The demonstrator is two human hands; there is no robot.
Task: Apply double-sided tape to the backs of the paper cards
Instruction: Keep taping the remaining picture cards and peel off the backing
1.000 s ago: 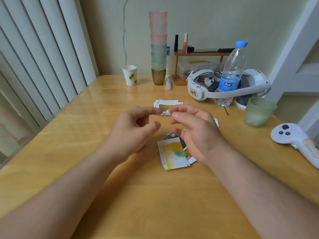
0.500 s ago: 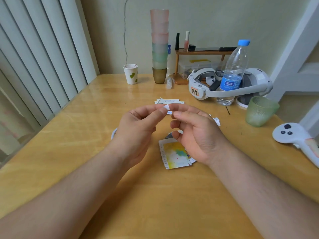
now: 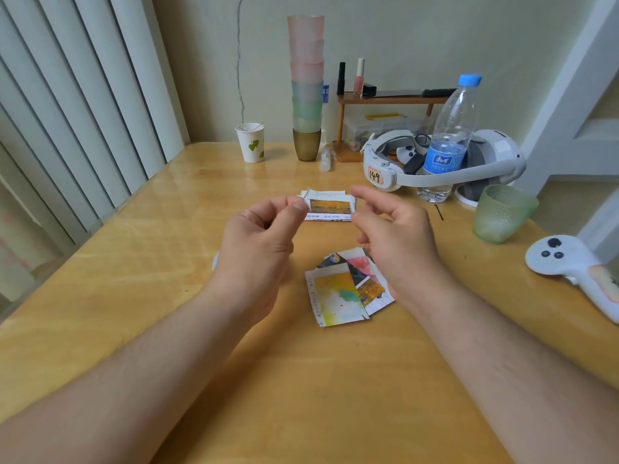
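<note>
Raised over the wooden table [image 3: 140, 262], my left hand [image 3: 258, 242] pinches a small white bit of tape [image 3: 303, 205] between thumb and forefinger. My right hand [image 3: 398, 242] hovers a short way to the right with its fingers relaxed and spread, holding nothing that I can see. Beyond the gap between my hands lies a small stack of paper cards [image 3: 330, 205], the top one showing an orange picture. A second, fanned pile of colourful cards [image 3: 338, 298] lies picture side up below my right hand. A white rounded edge [image 3: 214, 262], perhaps the tape roll, peeks out behind my left hand.
At the back stand a paper cup [image 3: 251, 142], a tall stack of tumblers [image 3: 306, 85], a small wooden shelf [image 3: 385, 100], a white headset [image 3: 442, 162] and a water bottle [image 3: 450, 139]. A green glass [image 3: 502, 212] and a white controller [image 3: 569, 262] sit at the right.
My hands have drawn apart: the right hand let go of the white bit and moved right, while the left hand keeps pinching it.
</note>
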